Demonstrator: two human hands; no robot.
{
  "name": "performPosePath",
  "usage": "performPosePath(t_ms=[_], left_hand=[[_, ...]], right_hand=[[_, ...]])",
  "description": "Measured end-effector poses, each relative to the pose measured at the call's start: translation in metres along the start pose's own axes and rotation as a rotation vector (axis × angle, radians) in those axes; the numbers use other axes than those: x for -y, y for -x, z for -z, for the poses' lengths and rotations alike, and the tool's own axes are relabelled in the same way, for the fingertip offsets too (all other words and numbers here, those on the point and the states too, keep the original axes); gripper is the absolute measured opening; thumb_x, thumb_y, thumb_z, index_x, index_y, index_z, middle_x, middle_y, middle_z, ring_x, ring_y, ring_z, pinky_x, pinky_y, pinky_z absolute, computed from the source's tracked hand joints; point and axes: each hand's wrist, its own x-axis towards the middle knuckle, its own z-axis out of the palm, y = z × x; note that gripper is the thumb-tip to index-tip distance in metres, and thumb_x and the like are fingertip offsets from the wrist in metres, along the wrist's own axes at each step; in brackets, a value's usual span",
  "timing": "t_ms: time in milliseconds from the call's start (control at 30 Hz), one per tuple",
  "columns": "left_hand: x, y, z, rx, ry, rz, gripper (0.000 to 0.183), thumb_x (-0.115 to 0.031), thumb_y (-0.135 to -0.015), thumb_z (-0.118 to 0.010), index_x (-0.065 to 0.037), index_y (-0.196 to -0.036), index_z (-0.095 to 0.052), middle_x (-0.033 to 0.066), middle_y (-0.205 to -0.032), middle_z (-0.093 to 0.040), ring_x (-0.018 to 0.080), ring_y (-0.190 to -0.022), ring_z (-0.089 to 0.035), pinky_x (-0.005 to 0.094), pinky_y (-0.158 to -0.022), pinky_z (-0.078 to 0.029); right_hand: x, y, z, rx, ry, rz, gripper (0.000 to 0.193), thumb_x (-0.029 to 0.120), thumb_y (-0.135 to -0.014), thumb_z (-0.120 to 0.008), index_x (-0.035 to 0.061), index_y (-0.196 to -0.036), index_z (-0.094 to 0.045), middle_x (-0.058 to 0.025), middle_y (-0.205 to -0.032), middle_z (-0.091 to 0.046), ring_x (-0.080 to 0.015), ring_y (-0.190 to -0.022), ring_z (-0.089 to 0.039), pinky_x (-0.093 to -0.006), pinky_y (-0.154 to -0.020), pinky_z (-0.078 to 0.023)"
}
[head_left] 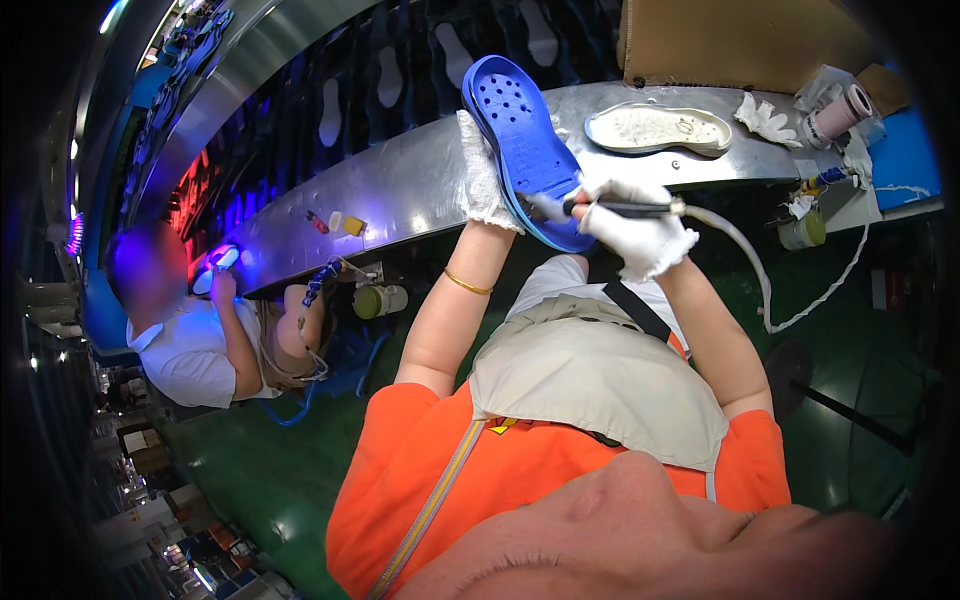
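My left hand (480,178), in a white knitted glove, grips a blue shoe sole (527,135) by its left side and holds it tilted over the near edge of the metal ledge (420,195). Small holes cluster at the sole's far end. In my gloved right hand (640,228) is a dark-handled brush (630,209) with a pale hose (745,245) running from its back end. Its bristles are over the inside of the sole near the left rim; whether they touch, I cannot tell. A whitish sole (655,130) lies on the ledge beyond my right hand.
Beyond the ledge, a dark conveyor carries several pale soles (388,78). A cardboard box (740,45) stands at the back right, near a loose white glove (766,120) and a pinkish roll (842,112). At left sits a co-worker (195,350); a small pot (380,300) hangs below the ledge.
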Motion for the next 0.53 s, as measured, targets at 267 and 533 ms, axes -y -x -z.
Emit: performPosePath(t_ms=[267,533], left_hand=[[0.023,0.026,-0.018,0.195,0.330,0.082,0.088,-0.076,-0.078,-0.032,-0.010,-0.137,-0.033,0.0172,-0.130,-0.044,0.0332,-0.116,-0.046,0.0474,-0.099,-0.039],[0.022,0.014,-0.014,0.064,-0.056,-0.074,0.088,-0.076,-0.078,-0.028,-0.011,-0.138,-0.030,0.0144,-0.133,-0.042,0.0343,-0.120,-0.043,0.0513,-0.101,-0.036]], right_hand=[[-0.004,-0.009,0.015,-0.228,-0.103,0.105,0.012,0.002,-0.081,-0.063,-0.0008,-0.092,-0.059,-0.0086,-0.085,-0.063,-0.0128,-0.076,-0.061,-0.0255,-0.072,-0.050],[-0.014,0.006,0.005,-0.042,-0.226,-0.030,0.015,0.008,-0.080,-0.066,0.0019,-0.092,-0.060,-0.0101,-0.095,-0.062,-0.0139,-0.082,-0.061,-0.0274,-0.075,-0.049]])
